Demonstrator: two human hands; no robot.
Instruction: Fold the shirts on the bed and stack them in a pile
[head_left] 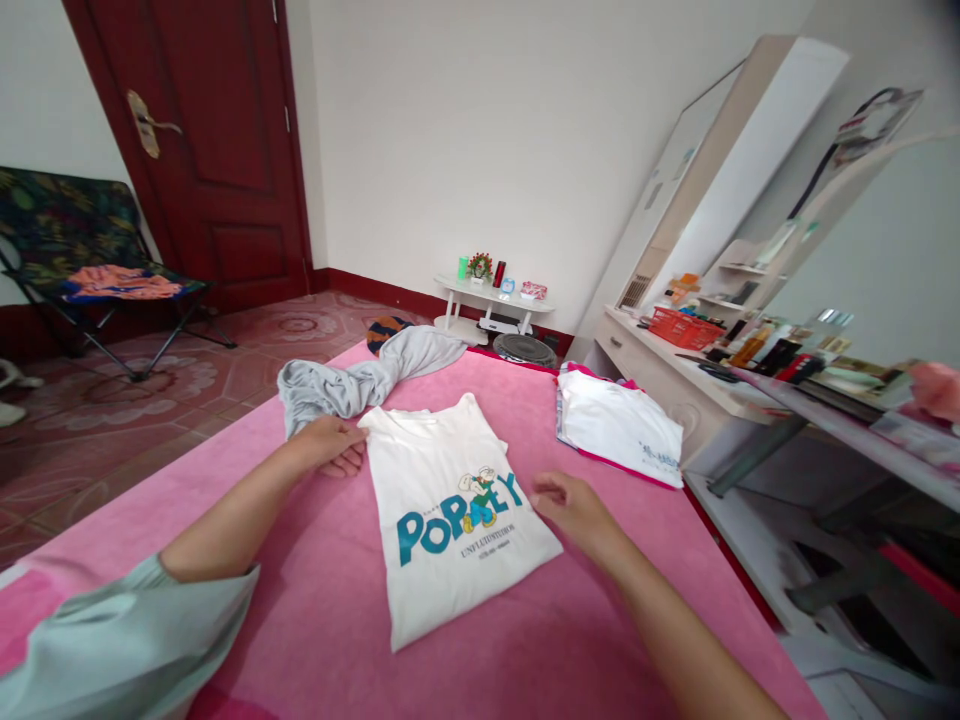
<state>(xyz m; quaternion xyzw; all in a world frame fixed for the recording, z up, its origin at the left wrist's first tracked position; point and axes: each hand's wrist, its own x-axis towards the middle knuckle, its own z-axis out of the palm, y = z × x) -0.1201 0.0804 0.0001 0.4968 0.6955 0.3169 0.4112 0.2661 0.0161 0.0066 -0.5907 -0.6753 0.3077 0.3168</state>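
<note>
A white T-shirt lies folded on a pink bed cover, its collar pointing away from me. Across its front runs a teal "POPEYE" print with a cartoon sailor. My left hand pinches the shirt's far left corner by the shoulder, the other fingers loosely bent. At the shirt's right edge, beside the print's last letter, my right hand has its fingers curled in and its fingertips on the fabric. Just beyond my left hand is a crumpled grey garment.
A stack of folded clothes, white shirt on top, rests at the bed's right side. A dressing table with a red basket and bottles stands further right. Beyond the bed are a low white table, a folding chair and a door.
</note>
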